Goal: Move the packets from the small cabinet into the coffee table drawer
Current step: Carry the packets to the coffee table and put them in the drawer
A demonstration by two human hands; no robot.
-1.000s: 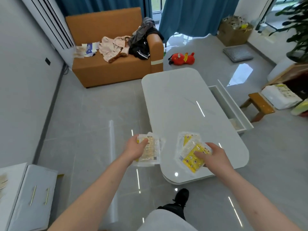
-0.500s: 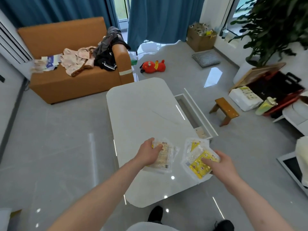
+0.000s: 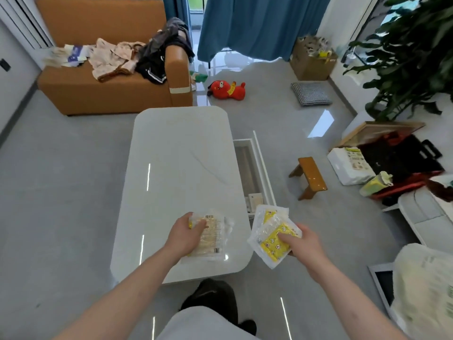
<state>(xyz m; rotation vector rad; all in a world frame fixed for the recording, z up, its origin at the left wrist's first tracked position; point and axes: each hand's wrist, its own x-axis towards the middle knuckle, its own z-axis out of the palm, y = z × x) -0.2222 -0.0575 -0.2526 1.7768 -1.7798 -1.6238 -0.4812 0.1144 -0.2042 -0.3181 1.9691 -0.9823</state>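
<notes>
At the lower centre of the frame, your left hand (image 3: 184, 235) grips a clear plastic packet of pale beige contents (image 3: 210, 238), thumb curled over its upper left corner and the fingers hidden beneath. That packet's long axis runs up and down the frame, its printed label end pointing away from you toward the upper edge, and it hangs over the near end of the white rounded-corner coffee table (image 3: 181, 153); whether it touches the tabletop you cannot tell.

To the right of it, your right hand (image 3: 302, 242) pinches two overlapping clear packets with yellow printed fronts (image 3: 270, 235), thumb on top of the lower one's right edge. Their long axes tilt from lower right to upper left of the frame, and the upper ends point toward the open white coffee table drawer (image 3: 255, 173). They hang off the table's right edge, over the grey floor and just below the drawer's near end. A small pale item (image 3: 255, 200) lies in that near end of the drawer.

Further right stands a small brown wooden stool (image 3: 310, 177). In the upper left of the frame sits an orange sofa (image 3: 107, 92) heaped with clothes, and a red plush toy (image 3: 228, 90) lies on the floor beside it.
</notes>
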